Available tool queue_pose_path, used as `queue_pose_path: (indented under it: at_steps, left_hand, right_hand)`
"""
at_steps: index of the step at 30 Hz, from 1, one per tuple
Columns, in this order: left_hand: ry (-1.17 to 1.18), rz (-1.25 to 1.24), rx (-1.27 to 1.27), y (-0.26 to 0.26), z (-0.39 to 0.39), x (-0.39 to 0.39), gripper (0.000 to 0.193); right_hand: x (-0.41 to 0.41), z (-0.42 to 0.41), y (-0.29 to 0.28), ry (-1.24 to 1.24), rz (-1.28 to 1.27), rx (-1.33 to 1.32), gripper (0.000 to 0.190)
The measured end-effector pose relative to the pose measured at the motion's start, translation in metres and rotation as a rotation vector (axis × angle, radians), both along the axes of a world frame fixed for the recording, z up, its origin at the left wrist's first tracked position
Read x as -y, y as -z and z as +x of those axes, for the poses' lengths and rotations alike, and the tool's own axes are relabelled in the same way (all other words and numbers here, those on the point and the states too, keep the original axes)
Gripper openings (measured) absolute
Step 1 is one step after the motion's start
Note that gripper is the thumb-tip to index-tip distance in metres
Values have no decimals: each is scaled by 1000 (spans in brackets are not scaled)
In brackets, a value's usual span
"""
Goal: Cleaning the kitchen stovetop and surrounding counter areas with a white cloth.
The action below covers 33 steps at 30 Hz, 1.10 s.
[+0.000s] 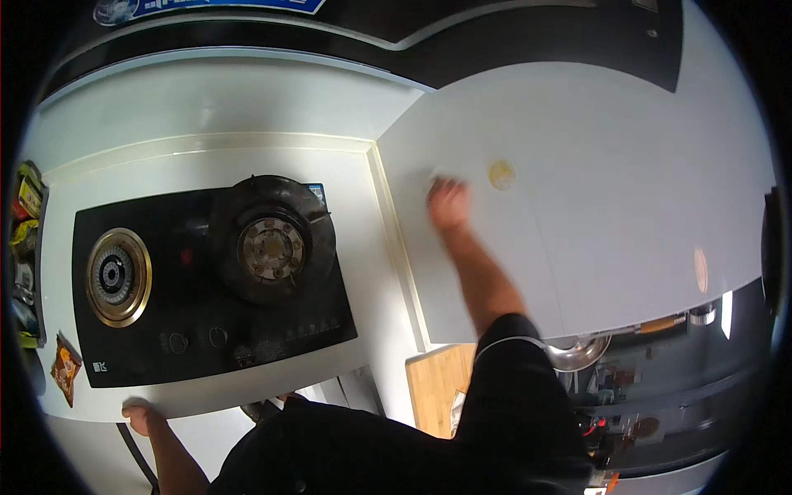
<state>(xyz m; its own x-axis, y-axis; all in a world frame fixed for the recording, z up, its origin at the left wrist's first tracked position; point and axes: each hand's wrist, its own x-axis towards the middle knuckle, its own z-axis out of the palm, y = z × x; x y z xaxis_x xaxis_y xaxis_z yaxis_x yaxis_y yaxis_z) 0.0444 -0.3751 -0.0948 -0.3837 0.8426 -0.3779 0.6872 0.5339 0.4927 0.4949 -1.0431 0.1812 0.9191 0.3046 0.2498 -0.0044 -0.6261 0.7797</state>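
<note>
My right hand (pixel 448 201) is raised against the pale wall panel (pixel 594 161) to the right of the hob, its arm stretched out. Motion blurs its bunched fingers. A small whitish patch shows at the fingertips; whether it is something held is unclear. Just right of this hand, a round yellowish sticker or stain (pixel 502 175) marks the panel. Down at the front left, my left hand (pixel 139 416) rests on the edge of the white countertop (pixel 204 402) with its fingers curled, and their grip is hard to make out. Between the hands lies a black glass gas hob (pixel 185 247).
A black wok ring (pixel 226 272) surrounds the right burner; the left burner (pixel 117 277) has a brass-coloured rim. A brown snack packet (pixel 65 371) lies by the hob's left corner. Packets (pixel 26 247) line the far left. A dark range hood (pixel 371 62) overhangs the back. A wooden board (pixel 436 380) shows low centre.
</note>
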Motion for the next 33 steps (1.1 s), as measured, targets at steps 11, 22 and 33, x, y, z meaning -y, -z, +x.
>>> queue_pose_path:
  at_steps: [11, 22, 33]
  left_hand:
    - [118, 63, -43, 21, -24, -11, 75]
    - [-49, 76, -32, -2, -18, -4, 79]
    - [-171, -106, -131, 30, -69, -53, 77]
  right_hand:
    - [-17, 113, -56, -191, -31, 293, 19]
    - [-33, 178, -1, -324, 51, 202, 11]
    - [-66, 155, 132, -28, 7, -238, 27]
